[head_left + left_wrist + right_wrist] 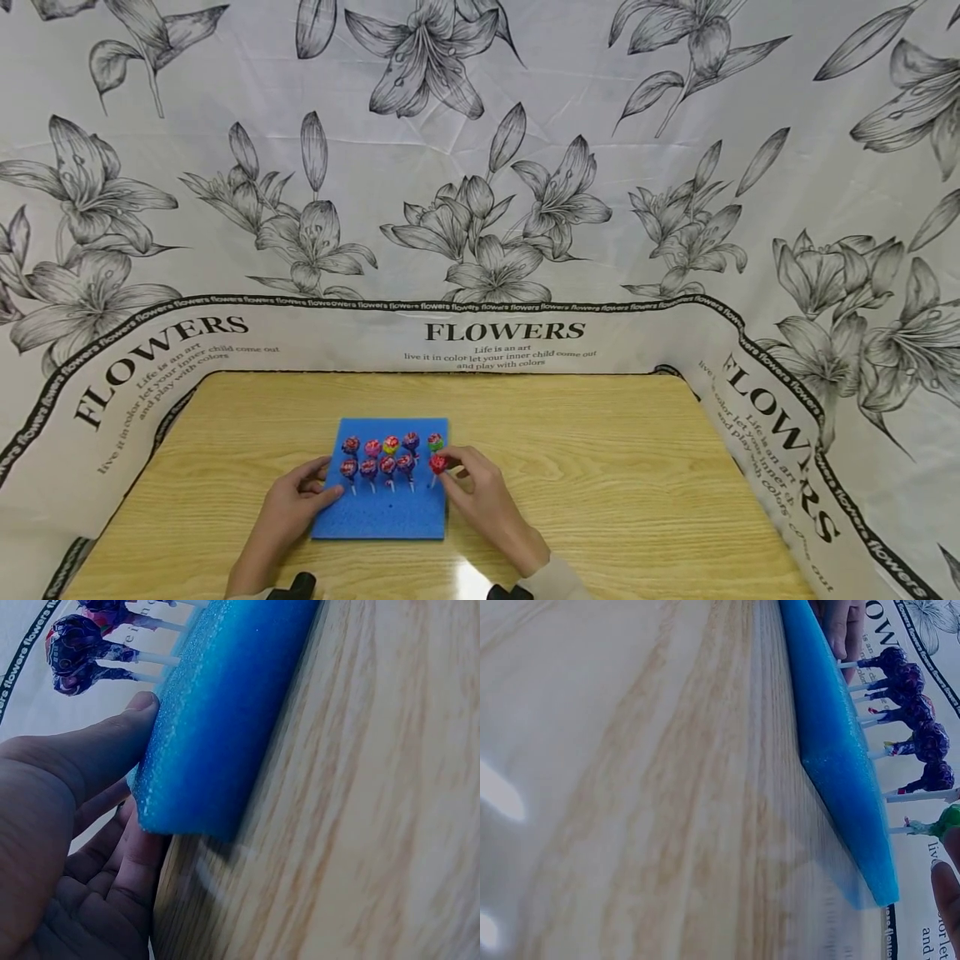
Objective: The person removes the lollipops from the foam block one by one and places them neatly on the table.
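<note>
A blue foam pad [386, 500] lies on the wooden table [600, 467], with several lollipops [378, 457] standing in it in two rows. My left hand [318, 489] holds the pad's left edge. In the left wrist view the thumb [112, 739] lies on the top of the foam pad [225, 712] and the fingers [139, 859] lie against its side. My right hand [448, 468] pinches a red lollipop [438, 463] at the right end of the near row. The right wrist view shows the pad [840, 757] edge-on, a green lollipop [949, 821] and one fingertip [945, 892].
A white cloth printed with flowers and "FLOWERS" [504, 331] walls the table at the back and both sides. The near part of the blue pad holds no lollipops. Bare wood stretches to the right of the pad.
</note>
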